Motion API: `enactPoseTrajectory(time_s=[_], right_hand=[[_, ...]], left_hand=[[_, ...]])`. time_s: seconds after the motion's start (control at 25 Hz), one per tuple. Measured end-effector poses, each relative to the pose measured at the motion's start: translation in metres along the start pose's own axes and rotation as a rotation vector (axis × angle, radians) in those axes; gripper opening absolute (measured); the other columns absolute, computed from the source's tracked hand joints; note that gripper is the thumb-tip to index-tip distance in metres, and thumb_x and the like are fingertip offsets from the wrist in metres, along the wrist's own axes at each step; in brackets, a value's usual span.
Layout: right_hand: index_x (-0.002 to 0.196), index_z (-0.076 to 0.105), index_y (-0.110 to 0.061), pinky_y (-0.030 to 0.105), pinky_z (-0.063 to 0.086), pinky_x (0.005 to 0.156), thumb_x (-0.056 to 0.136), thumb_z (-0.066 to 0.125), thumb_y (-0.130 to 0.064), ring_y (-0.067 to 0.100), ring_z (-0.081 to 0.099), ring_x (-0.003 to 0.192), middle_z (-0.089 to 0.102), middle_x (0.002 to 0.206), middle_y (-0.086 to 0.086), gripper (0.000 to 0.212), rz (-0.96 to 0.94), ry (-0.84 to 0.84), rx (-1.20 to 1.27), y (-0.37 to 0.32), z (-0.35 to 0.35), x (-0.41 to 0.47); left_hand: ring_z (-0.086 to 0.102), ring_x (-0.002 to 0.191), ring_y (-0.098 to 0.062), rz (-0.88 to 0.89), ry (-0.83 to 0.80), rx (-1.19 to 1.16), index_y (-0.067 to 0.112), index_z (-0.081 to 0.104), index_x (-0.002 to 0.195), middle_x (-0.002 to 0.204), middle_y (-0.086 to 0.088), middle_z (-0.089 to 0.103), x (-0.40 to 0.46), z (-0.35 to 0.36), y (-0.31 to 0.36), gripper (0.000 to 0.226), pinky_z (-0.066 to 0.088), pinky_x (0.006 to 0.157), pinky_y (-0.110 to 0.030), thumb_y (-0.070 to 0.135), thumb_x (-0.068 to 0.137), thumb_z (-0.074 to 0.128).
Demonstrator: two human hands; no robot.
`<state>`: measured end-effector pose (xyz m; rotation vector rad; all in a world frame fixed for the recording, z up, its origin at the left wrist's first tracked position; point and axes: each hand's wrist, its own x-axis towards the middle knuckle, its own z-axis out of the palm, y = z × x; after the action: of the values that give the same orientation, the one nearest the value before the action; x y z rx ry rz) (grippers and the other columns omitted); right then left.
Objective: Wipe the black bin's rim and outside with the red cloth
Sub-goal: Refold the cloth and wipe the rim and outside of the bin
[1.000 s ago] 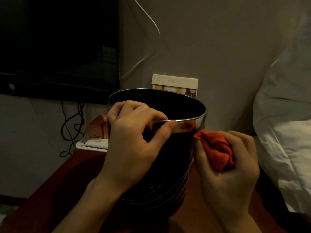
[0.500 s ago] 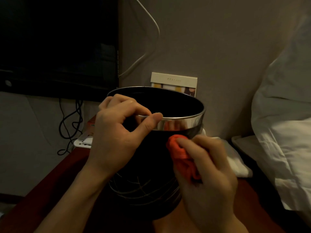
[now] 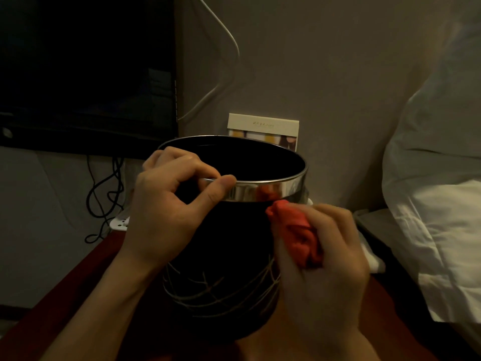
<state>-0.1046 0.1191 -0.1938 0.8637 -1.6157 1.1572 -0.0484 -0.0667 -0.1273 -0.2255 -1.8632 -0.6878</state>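
Note:
The black bin (image 3: 223, 256) stands on a dark red table, with a shiny metal rim (image 3: 276, 190) and pale line patterns low on its wall. My left hand (image 3: 166, 212) grips the rim at its near left, thumb outside and fingers curled over the edge. My right hand (image 3: 320, 261) holds the bunched red cloth (image 3: 296, 233) against the bin's right outside wall, just under the rim. The cloth is reflected in the metal band.
A dark screen (image 3: 86, 71) hangs at the upper left with black cables (image 3: 104, 194) below it. A small card (image 3: 263, 128) leans on the wall behind the bin. White bedding (image 3: 440, 204) fills the right side. The red table top (image 3: 78, 295) runs toward me.
My right hand with the cloth slid left across the bin's wall, then back right and up to just under the rim. My left hand shifted slightly along the rim, still gripping it.

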Motion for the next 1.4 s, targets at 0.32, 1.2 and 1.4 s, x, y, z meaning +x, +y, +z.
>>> enactPoseTrajectory(time_s=[0.32,1.2,1.4], right_hand=[[0.112,0.078,-0.007,0.022,0.053,0.08,0.093,0.074,-0.027,0.014,0.065,0.093,0.065,0.105,0.005,0.029,-0.096,-0.141,0.021,-0.007,0.014,-0.022],[0.115,0.067,-0.021,0.025,0.049,0.092,0.09,0.075,-0.021,0.009,0.061,0.105,0.059,0.111,-0.002,0.026,0.168,0.089,0.082,0.002,-0.001,0.005],[0.115,0.075,-0.004,0.016,0.046,0.09,0.092,0.073,-0.018,0.017,0.062,0.097,0.061,0.108,0.007,0.027,-0.081,-0.055,-0.004,-0.011,0.002,0.001]], left_hand=[[0.054,0.087,-0.002,-0.029,0.028,0.016,0.03,0.062,0.077,0.077,0.011,0.059,0.0,-0.001,0.005,0.015,0.038,0.092,-0.045,0.042,0.085,0.06],[0.052,0.087,-0.001,-0.022,0.036,-0.034,0.024,0.062,0.076,0.077,0.016,0.058,-0.002,0.003,0.005,0.02,0.038,0.089,-0.038,0.043,0.083,0.061],[0.052,0.086,-0.001,-0.035,0.049,-0.012,0.024,0.063,0.075,0.077,0.016,0.058,-0.002,0.004,0.006,0.023,0.038,0.088,-0.037,0.045,0.082,0.061]])
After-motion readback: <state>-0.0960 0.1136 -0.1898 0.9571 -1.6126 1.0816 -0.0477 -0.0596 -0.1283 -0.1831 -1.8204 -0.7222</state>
